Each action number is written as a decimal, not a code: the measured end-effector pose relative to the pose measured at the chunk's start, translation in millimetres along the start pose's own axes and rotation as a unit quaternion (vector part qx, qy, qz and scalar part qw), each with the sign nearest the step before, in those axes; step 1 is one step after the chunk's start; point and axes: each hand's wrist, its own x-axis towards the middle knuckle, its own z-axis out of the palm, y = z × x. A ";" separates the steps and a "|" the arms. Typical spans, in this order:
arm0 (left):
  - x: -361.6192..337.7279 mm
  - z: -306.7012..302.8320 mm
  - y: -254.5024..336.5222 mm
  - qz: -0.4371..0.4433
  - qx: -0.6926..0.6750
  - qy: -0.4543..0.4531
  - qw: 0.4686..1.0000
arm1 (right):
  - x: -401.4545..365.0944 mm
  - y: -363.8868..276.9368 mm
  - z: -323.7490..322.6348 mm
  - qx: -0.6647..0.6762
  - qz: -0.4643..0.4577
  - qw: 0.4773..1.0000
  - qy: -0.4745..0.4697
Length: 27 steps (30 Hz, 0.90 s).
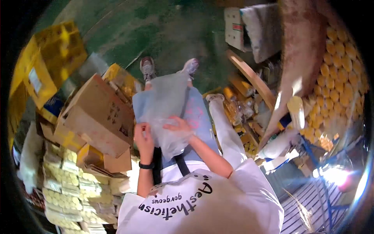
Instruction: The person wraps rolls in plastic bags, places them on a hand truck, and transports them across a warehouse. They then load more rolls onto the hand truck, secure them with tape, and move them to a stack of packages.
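A long translucent plastic bag [167, 95] lies over the blue cloth [200, 117] on my lap, its crumpled near end between my two hands. My left hand [144, 133], with a dark band on its wrist, is at the left edge of the plastic, its fingers curled; what they hold, if anything, is too small to make out. On the right, my right hand [180, 126] grips the crumpled plastic with bent fingers.
Cardboard boxes [99, 113] and yellow crates [58, 58] stand at left, above stacked pale packs [64, 195]. At right are a wooden plank [253, 78], a large pile of yellow round pieces [339, 78] and a blue metal frame [325, 187].
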 end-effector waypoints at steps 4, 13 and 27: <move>11.3 -9.5 21.3 0.052 -0.150 -0.034 0.987 | 1.0 16.4 0.4 -0.060 -0.109 0.990 -0.061; 59.9 26.9 -38.0 0.054 -0.008 -0.184 0.981 | -23.1 64.2 -74.0 0.084 -0.076 0.971 0.211; 537.5 47.6 -322.0 -0.335 0.053 0.317 0.886 | 168.2 48.1 -224.7 -0.068 -0.060 0.910 0.404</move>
